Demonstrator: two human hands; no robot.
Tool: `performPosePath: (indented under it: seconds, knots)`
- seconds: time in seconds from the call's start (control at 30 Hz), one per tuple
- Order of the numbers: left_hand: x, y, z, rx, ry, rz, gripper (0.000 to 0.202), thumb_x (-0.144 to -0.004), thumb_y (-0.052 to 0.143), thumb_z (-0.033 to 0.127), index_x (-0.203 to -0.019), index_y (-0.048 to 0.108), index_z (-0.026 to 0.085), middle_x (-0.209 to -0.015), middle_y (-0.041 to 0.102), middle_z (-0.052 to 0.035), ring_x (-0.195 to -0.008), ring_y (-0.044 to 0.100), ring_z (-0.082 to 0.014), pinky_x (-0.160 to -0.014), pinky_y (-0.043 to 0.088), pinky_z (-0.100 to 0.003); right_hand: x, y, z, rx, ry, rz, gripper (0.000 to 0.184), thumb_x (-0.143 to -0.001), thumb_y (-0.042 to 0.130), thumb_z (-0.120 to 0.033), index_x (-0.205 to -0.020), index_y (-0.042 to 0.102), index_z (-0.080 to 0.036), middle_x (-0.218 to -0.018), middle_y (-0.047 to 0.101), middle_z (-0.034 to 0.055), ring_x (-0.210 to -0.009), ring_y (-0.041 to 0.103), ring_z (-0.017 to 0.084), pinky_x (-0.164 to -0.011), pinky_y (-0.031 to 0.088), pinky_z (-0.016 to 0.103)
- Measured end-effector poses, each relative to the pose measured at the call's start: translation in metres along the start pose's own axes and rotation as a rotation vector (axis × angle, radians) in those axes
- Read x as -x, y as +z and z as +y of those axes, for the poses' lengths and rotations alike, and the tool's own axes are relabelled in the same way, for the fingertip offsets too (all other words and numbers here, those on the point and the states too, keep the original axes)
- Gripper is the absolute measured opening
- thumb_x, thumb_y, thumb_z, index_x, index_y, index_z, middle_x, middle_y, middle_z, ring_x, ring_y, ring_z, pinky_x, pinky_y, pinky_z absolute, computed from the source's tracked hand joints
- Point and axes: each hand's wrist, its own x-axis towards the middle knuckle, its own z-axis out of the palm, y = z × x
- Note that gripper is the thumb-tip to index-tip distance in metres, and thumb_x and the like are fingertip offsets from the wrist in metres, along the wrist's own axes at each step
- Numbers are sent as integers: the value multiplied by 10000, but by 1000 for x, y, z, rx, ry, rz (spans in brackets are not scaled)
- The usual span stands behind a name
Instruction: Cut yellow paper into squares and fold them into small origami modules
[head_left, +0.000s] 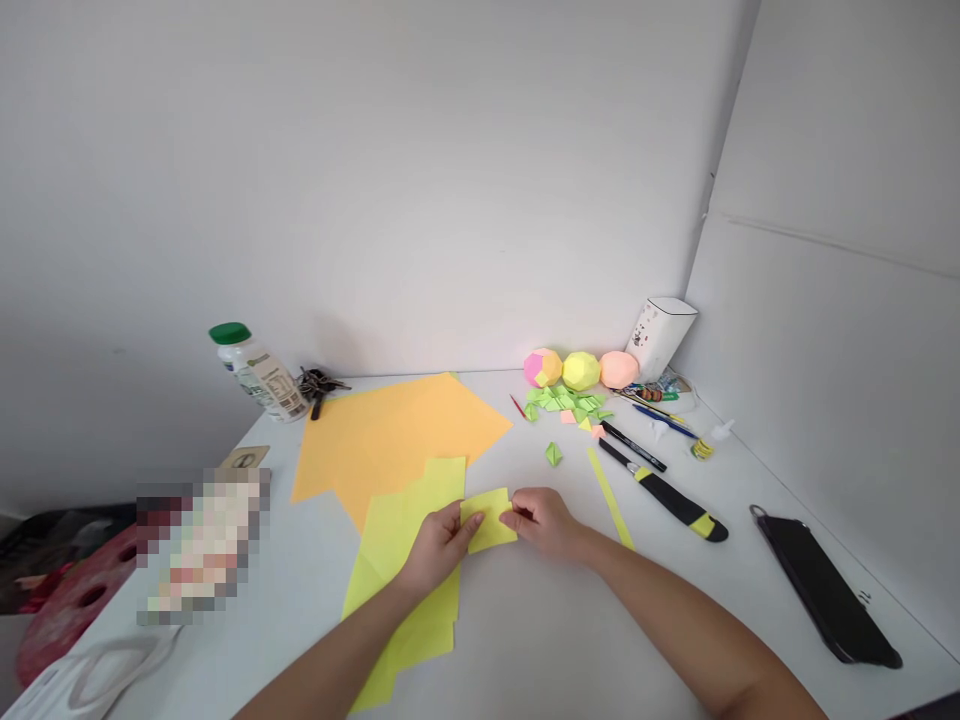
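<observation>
Between my two hands is a small yellow piece of paper, held a little above the table. My left hand pinches its left edge, thumb on top. At the right edge, my right hand grips the paper between thumb and curled fingers. Beneath my left hand and forearm lie larger yellow paper sheets, partly overlapping an orange sheet farther back. A narrow yellow paper strip rests to the right of my right hand. Just beyond the hands sits one folded green paper piece.
Three faceted paper balls stand by the wall behind a pile of green folded pieces. Rightward lie a utility knife, black marker, glue bottle and black case. A white bottle stands back left.
</observation>
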Motion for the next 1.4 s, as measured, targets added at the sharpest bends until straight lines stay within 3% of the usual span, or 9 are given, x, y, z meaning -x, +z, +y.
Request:
performPosePath:
  seconds: [0.4,0.67,0.87,1.4]
  knots:
    - [0,1,7,-23,-18,7,420,-790,470,588,-614,397,214,-492,371,66,-456,320,-102,-441,268,-228,-3,-1,7,-23,-3,-27,433,-832,505,-407,-546,262,-191,-539,305,-64,-525,301,85,-494,241,210]
    - [0,1,6,-3,-14,-6,391,-792,486,563,-655,469,197,-517,371,62,-476,343,-108,-449,278,-227,-5,3,15,-54,-15,-28,361,-756,603,-358,-529,390,-176,-548,426,-56,-521,373,85,-492,274,206]
    - [0,2,6,8,-5,-9,371,-813,488,527,-653,464,193,-506,331,73,-460,301,-94,-433,256,-218,-9,5,20,-6,-56,19,389,-761,605,-354,-507,372,-174,-517,401,-62,-497,348,80,-481,258,211]
    - [-3,3,-1,30,-10,9,410,-809,486,559,-667,495,175,-520,363,65,-481,335,-95,-453,283,-216,-12,3,25,-46,-79,-12,469,-800,575,-483,-522,364,-169,-530,349,-63,-507,324,77,-487,243,206]
